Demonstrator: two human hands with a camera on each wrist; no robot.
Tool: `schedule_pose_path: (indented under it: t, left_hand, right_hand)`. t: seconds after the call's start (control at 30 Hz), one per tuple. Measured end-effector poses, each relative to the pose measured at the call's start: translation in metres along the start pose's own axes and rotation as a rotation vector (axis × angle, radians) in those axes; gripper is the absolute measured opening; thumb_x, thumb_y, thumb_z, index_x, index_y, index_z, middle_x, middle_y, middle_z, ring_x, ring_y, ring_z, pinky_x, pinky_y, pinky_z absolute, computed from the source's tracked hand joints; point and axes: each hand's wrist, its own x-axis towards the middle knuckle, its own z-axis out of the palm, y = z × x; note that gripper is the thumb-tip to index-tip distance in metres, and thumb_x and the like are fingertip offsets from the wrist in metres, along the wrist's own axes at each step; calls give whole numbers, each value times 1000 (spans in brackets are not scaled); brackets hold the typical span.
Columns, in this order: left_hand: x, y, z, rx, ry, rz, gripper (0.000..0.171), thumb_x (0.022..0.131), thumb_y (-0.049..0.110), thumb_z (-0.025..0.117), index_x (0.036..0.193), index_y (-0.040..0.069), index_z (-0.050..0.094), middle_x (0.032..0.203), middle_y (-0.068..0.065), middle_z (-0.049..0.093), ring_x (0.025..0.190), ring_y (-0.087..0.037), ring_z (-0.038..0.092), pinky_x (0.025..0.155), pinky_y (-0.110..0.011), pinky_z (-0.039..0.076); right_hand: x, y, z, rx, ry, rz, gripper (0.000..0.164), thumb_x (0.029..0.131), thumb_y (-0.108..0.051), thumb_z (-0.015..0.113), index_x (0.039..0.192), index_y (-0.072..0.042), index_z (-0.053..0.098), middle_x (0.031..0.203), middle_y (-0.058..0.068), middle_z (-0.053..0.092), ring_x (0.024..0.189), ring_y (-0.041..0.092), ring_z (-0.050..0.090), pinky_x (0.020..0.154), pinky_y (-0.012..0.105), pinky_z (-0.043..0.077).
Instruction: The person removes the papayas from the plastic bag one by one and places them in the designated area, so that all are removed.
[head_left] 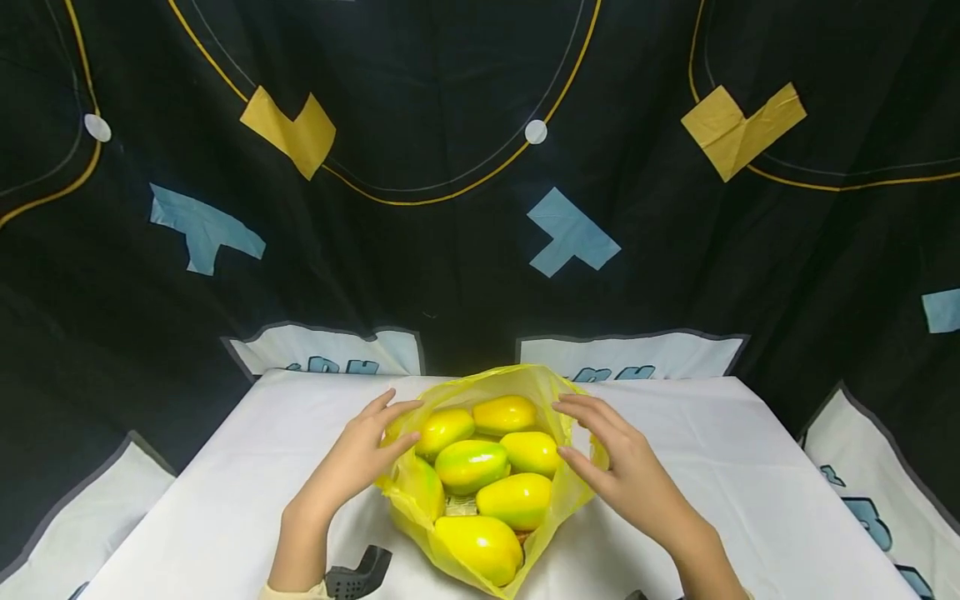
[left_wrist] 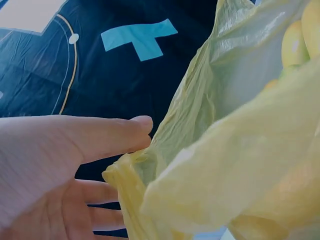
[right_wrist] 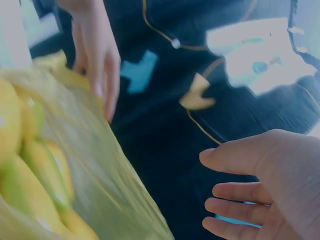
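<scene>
A translucent yellow plastic bag (head_left: 420,533) stands with its mouth wide open on the white table, holding several glossy yellow-green mangoes (head_left: 472,467). My left hand (head_left: 360,454) is at the bag's left side, fingers extended. In the left wrist view, the thumb of that left hand (left_wrist: 75,165) reaches the bag's edge (left_wrist: 200,150), and the other fingertips go behind the plastic. On the opposite side, my right hand (head_left: 626,462) has its fingers spread near the rim. The right wrist view shows that right hand (right_wrist: 255,190) apart from the bag (right_wrist: 105,165), holding nothing.
The white-covered table (head_left: 697,467) extends to both sides of the bag. Behind it hangs a black cloth (head_left: 427,275) with yellow and blue patches. A dark wrist device (head_left: 358,575) is strapped at my left wrist.
</scene>
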Motion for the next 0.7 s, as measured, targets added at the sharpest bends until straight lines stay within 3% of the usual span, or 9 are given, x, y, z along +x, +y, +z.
schedule_pose_path:
  t: [0.17, 0.43, 0.6, 0.7]
  left_hand:
    - [1, -3, 1, -37, -15, -11, 46, 92, 24, 66, 135, 15, 56, 148, -22, 36, 136, -44, 31, 100, -64, 33]
    - [5, 4, 7, -63, -43, 43, 41, 89, 14, 68, 130, 16, 61, 139, -13, 51, 134, -36, 38, 105, -58, 31]
    - [5, 5, 11, -19, -74, -6, 43, 87, 12, 71, 129, 17, 62, 142, -21, 45, 134, -42, 35, 104, -62, 30]
    - [4, 4, 13, 17, -88, -16, 46, 85, 9, 72, 129, 13, 62, 139, -21, 48, 131, -42, 39, 104, -60, 31]
  right_hand:
    - [1, -9, 25, 87, -133, -41, 51, 88, -16, 73, 134, -26, 53, 136, -13, 49, 125, 10, 47, 98, 34, 45]
    - [1, -15, 61, 18, -377, -11, 43, 92, -25, 67, 133, -20, 55, 131, -11, 52, 117, 9, 51, 99, 34, 44]
    - [-4, -15, 81, 2, -496, -15, 40, 91, -26, 67, 129, -19, 58, 129, -8, 54, 114, 9, 53, 97, 31, 46]
    - [-7, -15, 88, 11, -542, -16, 37, 91, -27, 66, 127, -17, 60, 127, -9, 55, 113, 7, 53, 96, 29, 46]
